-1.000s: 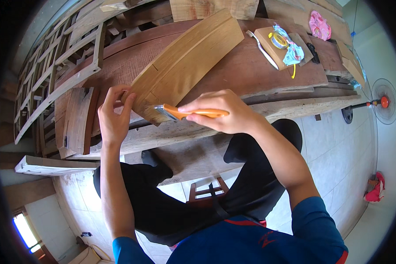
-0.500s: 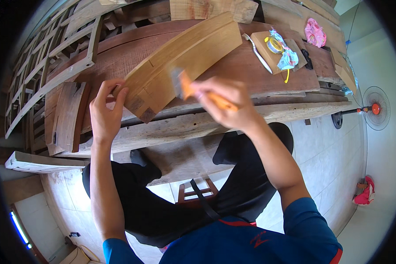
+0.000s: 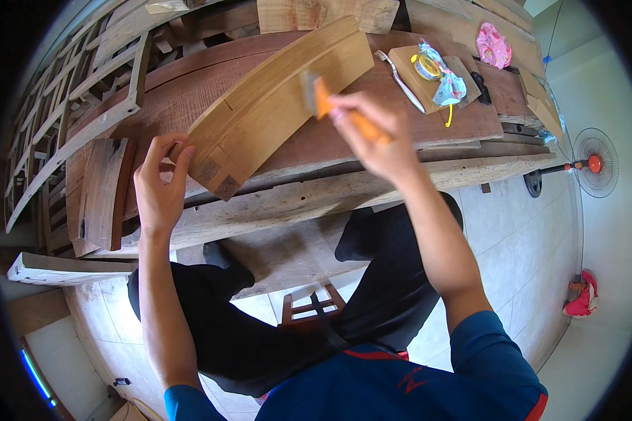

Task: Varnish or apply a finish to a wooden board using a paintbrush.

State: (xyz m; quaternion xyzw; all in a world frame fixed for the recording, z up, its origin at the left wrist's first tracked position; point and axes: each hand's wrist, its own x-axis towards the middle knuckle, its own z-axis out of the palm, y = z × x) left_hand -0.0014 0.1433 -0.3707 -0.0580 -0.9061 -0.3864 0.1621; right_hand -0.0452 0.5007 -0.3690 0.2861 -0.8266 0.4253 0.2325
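Note:
A light brown, curved wooden piece point(image 3: 277, 109) with a groove along its length and dark patches at its near end lies slanted across the workbench. Its near left corner is pinched between the thumb and fingers of my left hand point(image 3: 163, 175). My right hand point(image 3: 378, 133) is closed round the orange handle of a flat paintbrush point(image 3: 321, 98), whose greyish head is blurred over the upper middle of the piece's face. Whether the bristles touch the wood I cannot tell for sure.
Dark reddish planks point(image 3: 182, 88) form the bench top, with a rough beam point(image 3: 288, 200) along its front edge. At the right lie a toothbrush point(image 3: 400, 83), a wooden block point(image 3: 406, 59) and a yellow tape roll point(image 3: 426, 67). A slatted wooden frame point(image 3: 119, 109) leans at the left. A fan point(image 3: 595, 163) stands far right.
The paintbrush in my right hand has moved up and to the right along the wooden piece. My left hand keeps its hold on the corner. The whole view has shifted slightly.

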